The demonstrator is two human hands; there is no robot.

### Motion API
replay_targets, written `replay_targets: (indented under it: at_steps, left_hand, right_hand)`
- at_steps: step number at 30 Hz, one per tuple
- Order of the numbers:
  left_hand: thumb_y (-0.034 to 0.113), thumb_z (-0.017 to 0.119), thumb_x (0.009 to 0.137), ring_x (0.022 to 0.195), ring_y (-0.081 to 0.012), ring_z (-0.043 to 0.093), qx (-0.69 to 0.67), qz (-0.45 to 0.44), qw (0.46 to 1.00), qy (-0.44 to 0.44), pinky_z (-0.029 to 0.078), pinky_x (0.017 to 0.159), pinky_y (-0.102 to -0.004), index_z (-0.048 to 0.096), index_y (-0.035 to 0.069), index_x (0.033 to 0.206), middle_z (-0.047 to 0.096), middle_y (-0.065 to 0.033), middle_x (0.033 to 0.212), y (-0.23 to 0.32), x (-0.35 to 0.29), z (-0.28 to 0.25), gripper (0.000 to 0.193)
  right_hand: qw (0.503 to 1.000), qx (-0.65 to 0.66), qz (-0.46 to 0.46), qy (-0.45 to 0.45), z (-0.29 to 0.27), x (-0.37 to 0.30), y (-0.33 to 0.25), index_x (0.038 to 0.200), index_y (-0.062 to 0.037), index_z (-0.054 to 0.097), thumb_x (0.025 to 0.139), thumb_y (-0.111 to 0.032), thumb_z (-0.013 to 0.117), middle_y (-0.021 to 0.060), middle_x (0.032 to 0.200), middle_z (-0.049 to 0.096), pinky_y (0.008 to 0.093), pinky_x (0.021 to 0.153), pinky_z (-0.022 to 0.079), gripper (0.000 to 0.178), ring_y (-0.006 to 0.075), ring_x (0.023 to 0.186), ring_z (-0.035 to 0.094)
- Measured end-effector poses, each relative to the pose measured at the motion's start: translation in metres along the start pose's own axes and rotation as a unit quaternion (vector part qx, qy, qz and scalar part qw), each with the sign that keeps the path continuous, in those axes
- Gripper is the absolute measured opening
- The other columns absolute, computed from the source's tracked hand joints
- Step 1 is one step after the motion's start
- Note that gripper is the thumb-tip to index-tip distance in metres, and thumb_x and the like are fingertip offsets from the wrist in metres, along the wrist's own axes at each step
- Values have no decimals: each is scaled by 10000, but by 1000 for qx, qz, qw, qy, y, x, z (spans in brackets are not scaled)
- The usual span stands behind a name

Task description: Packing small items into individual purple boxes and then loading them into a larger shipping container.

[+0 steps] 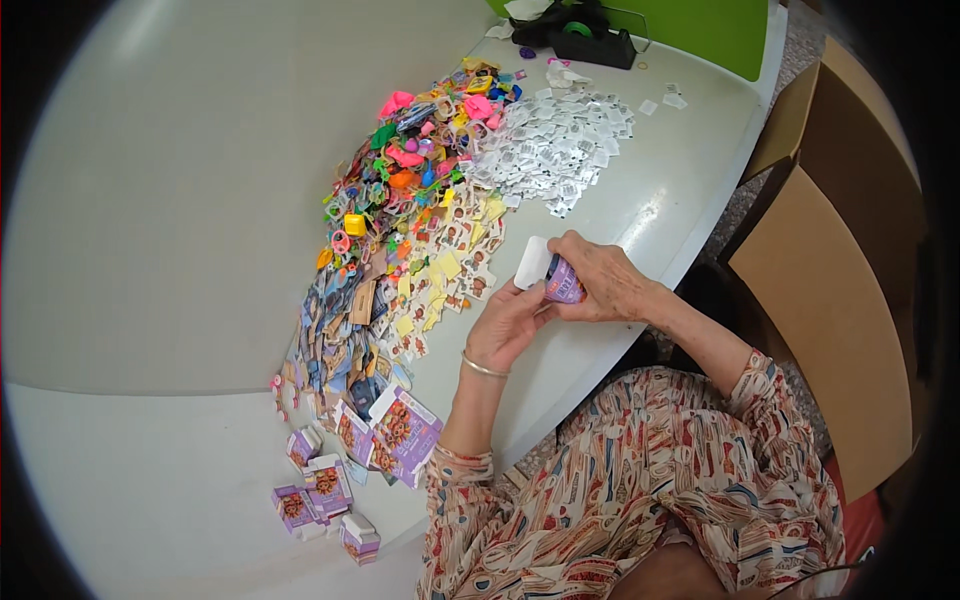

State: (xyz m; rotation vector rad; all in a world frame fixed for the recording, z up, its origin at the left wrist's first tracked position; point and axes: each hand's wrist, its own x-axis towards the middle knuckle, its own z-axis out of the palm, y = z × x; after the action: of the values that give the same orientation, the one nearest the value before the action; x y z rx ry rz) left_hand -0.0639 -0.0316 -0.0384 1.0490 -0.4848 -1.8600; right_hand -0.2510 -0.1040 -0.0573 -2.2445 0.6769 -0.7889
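Between my hands, above the table's near edge, is a small purple carton (565,284) with a white flap (532,264) standing out from it. My right hand (608,283) wraps round the carton from the right. The fingers of my left hand (508,325), with a bracelet at the wrist, pinch its lower left side. My fingers hide part of the carton, and what is inside cannot be seen. Closest to the hands lie a pile of cream and yellow printed paper pieces (455,250) and a heap of small white packets (560,145).
Colourful plastic trinkets (410,160) lie heaped beyond. Bluish printed slips (335,320) are on the left. Flat purple cartons (405,435) and several folded purple boxes (328,484) sit near my left forearm. A tape dispenser (592,45) stands at the back; an open cardboard box (825,300) is on the right.
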Motion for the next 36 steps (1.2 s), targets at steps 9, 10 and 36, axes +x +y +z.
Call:
replay_targets:
  at_steps: [9,10,36]
  left_hand:
    - [100,591,928,1007,-122,550,120,288,931,190,453,887,-270,490,-8,1239,569,-96,1176,-43,-2,38,344]
    - [86,595,924,980,-108,548,155,326,910,205,455,860,-252,499,-19,1236,577,-87,1147,-47,6,36,343]
    - [19,635,878,803,-78,584,259,320,893,179,488,728,-212,554,-25,1168,649,-61,966,-49,13,5,304]
  right_hand:
    - [994,-42,39,97,13,-1,-1,1204,-8,384,692,-295,760,189,1005,500,429,659,506,697,377,829,595]
    - [991,-41,42,117,16,-1,0,1207,-5,381,696,-298,762,185,997,498,425,652,503,702,374,823,594]
    - [992,2,119,51,22,-3,0,1248,42,334,616,-278,726,251,1019,555,450,698,514,810,421,827,615]
